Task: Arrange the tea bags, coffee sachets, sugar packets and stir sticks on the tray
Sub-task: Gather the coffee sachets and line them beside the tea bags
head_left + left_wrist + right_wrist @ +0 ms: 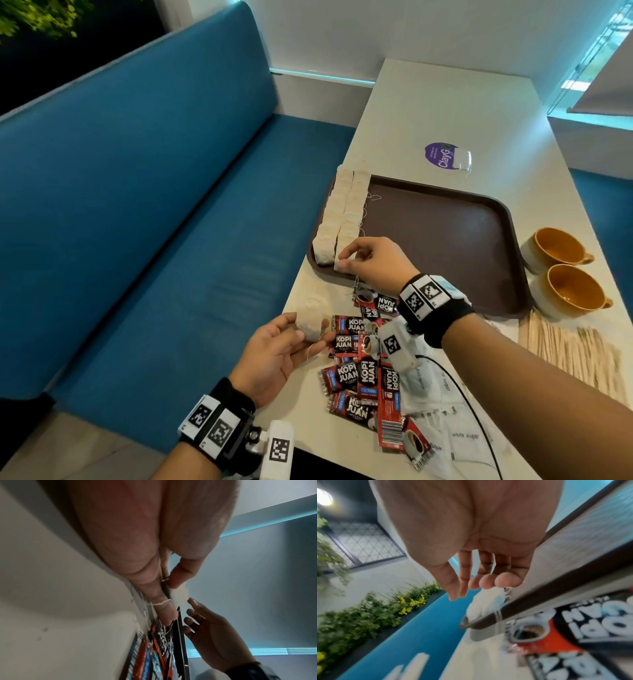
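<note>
So far, only tea bags on the brown tray: two neat rows of tea bags along its left edge. Left hand off the tray, above the tabletop, pinching a spare tea bag. Right hand pinching the nearest bag of the second row into place. Still loose on the tabletop: Kopi Juan coffee sachets, white sugar packets, wooden stir sticks. Roughly a quarter done, by this judgement.

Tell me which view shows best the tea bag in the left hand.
The head view: the tea bag lies whole in the left hand. The left wrist view shows only its edge and string; the right wrist view does not show it.
</note>
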